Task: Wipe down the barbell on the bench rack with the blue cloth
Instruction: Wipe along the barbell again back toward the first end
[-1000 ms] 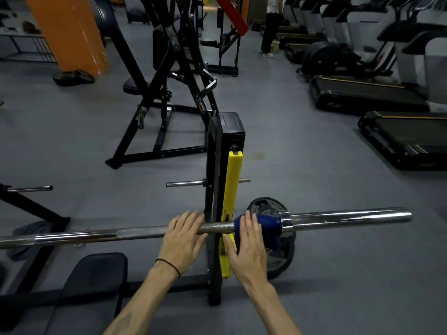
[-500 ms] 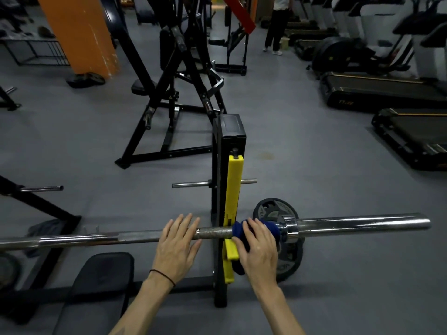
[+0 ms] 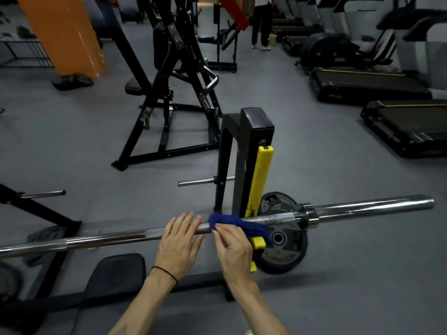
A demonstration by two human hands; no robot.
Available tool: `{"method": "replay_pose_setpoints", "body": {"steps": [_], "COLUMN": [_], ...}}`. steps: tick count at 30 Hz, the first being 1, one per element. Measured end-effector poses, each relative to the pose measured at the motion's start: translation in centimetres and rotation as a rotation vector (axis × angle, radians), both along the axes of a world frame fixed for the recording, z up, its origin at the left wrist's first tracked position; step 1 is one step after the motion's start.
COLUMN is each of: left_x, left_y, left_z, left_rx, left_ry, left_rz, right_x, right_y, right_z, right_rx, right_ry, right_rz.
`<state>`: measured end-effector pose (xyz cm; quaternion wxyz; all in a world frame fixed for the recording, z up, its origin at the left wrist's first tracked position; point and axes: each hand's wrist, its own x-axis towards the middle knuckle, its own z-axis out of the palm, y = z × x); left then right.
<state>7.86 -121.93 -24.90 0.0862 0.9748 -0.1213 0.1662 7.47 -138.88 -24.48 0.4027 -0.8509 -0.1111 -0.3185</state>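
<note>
Barbell (image 3: 362, 207) runs left to right across near scene on bench rack (image 3: 244, 151), left end cut off by frame edge. Weight plate (image 3: 280, 257) behind it, partly hidden by bar and yellow guard (image 3: 260, 180). Left hand (image 3: 177, 240) lies flat on bar, fingers straight. Right hand (image 3: 233, 247) pinches blue cloth (image 3: 238, 223), bunched over bar just right of left hand; fingertips partly buried in cloth.
</note>
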Motion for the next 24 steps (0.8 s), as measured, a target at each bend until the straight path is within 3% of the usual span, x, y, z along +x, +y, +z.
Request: {"method": "replay_pose_setpoints", "body": {"steps": [5, 13, 17, 24], "left_x": [-0.5, -0.6, -1.0, -1.8], "left_y": [2.4, 5.9, 7.1, 10.1], "left_z": [0.2, -0.3, 0.3, 0.7], "left_rx": [-0.014, 0.048, 0.060, -0.024], "left_ry": [-0.021, -0.140, -0.042, 0.014], "left_rz": [-0.039, -0.088, 0.022, 0.053], "right_x": [-0.6, -0.2, 0.5, 2.1], "right_y": [5.2, 11.8, 13.6, 12.5], "right_z": [0.5, 3.5, 4.2, 2.7], "right_rx": [-0.069, 0.031, 0.137, 0.031], "right_ry": [-0.013, 0.007, 0.164, 0.235], "right_rz": [0.116, 0.196, 0.184, 0.159]}}
